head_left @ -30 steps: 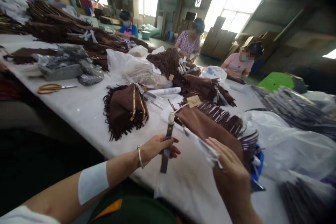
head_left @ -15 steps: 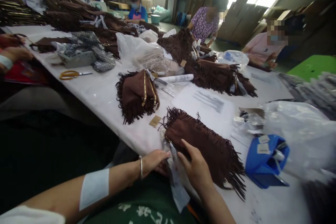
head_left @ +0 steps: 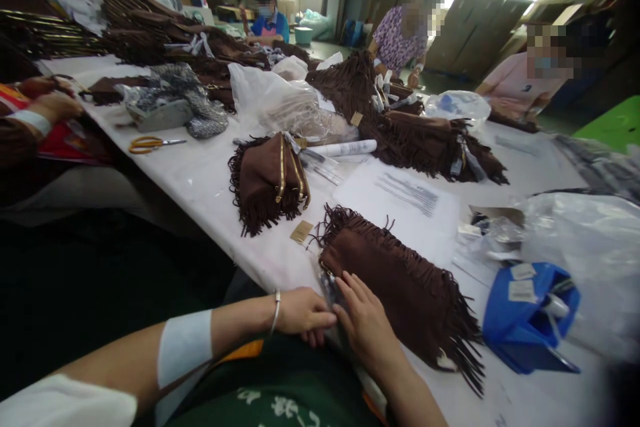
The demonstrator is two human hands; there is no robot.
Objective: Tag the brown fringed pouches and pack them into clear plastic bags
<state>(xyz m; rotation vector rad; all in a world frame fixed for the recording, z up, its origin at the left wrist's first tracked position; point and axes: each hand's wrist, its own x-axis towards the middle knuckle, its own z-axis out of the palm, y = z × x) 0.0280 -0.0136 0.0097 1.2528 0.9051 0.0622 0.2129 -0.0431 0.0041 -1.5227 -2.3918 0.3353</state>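
White table (head_left: 200,180), crowded. Fringed brown bag (head_left: 400,287) lies flat near its edge, in front of the person; second brown bag (head_left: 260,173) sits just beyond, to the left. Blue box (head_left: 505,323) is just beside the first bag's right end; fringe could catch on it if the bag gets dragged that way. Right hand (head_left: 370,327) rests on the bag's near edge, fingers extended, nearly together; can't tell if the thumb pinches anything. Left hand (head_left: 303,312) is just beside it, thumb out, other fingers curled under; grip hidden. Wrapped strip (head_left: 328,288) shows by the right fingertips: loose hold could let it slip. Card tag (head_left: 302,232) lies by the bag's left corner; a tug could crease it.
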